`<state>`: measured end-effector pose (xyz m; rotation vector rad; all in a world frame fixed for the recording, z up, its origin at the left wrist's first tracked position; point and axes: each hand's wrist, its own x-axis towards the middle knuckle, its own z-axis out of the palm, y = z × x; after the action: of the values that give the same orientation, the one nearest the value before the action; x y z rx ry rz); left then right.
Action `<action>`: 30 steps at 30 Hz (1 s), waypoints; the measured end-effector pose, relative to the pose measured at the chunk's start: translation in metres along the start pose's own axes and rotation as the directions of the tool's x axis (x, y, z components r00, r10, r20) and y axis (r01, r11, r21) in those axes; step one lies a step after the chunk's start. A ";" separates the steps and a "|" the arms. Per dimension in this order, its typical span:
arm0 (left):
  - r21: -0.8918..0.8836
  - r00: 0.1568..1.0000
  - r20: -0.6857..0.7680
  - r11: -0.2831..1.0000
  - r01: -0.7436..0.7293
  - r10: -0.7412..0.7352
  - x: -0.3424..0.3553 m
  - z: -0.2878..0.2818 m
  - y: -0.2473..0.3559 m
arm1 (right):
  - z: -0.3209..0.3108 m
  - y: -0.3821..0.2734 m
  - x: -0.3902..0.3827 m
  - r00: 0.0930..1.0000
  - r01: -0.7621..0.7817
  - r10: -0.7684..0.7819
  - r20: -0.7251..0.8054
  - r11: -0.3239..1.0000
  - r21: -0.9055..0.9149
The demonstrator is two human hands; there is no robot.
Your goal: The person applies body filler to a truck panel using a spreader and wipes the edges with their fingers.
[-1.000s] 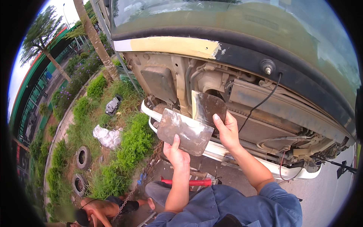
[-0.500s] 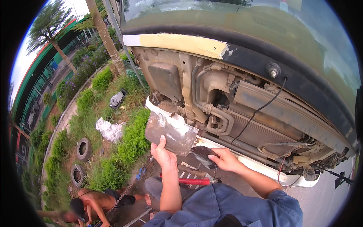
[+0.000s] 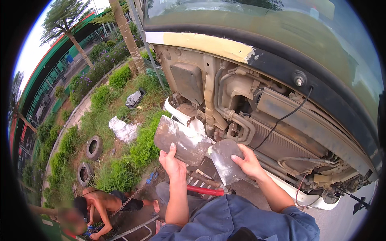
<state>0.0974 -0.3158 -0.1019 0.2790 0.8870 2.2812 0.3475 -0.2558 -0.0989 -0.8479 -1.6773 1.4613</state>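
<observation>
My left hand grips a larger scuffed grey metal plate by its lower edge, thumb on top. A smaller metal plate with a dark rounded end is in my right hand, also with the thumb over its face. Both plates are tilted toward me, side by side, their near edges close together; I cannot tell if they touch. Just beyond them is the opened front of a vehicle, with exposed pipes, a radiator and a white bumper low down.
A red tube-shaped tool lies below my hands near a metal grating. At the lower left a person crouches by a chain. Two tyres, a white plastic sheet and a grey part lie in the grass.
My right hand has raised the smaller plate and turned its broad face toward me, beside the larger one. My left hand keeps its hold. The view has shifted slightly.
</observation>
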 end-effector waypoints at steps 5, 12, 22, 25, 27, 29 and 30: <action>-0.025 0.997 0.068 0.999 0.037 -0.035 -0.012 0.000 0.002 | -0.022 -0.010 0.010 0.854 -0.520 0.204 0.479 0.352 0.778; 0.057 0.988 0.155 0.998 -0.025 0.016 -0.028 0.005 -0.008 | 0.012 0.039 -0.003 0.576 -0.810 0.101 0.811 -0.064 0.583; 0.041 0.989 0.140 0.998 -0.047 0.040 -0.065 0.016 0.019 | 0.013 0.102 0.008 0.872 -0.474 0.485 0.067 0.801 0.365; 0.031 0.999 0.019 0.998 -0.048 0.047 -0.045 -0.014 0.032 | -0.007 0.111 0.006 0.897 -0.370 0.417 -0.148 0.889 0.268; 0.001 0.999 -0.053 1.000 -0.008 0.008 -0.030 -0.055 0.029 | -0.008 0.094 0.003 0.937 -0.297 0.320 -0.144 0.942 0.158; -0.035 0.991 -0.114 0.997 0.062 -0.065 -0.026 -0.092 0.026 | -0.007 0.105 -0.002 0.921 -0.335 0.359 -0.151 0.928 0.161; -0.041 0.991 -0.117 0.997 0.062 -0.067 -0.026 -0.110 0.025 | -0.005 0.109 -0.007 0.901 -0.379 0.405 -0.158 0.910 0.170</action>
<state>0.0591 -0.4037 -0.1663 0.0980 0.8993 2.2703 0.3561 -0.2451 -0.2075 -1.2613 -1.2952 1.6781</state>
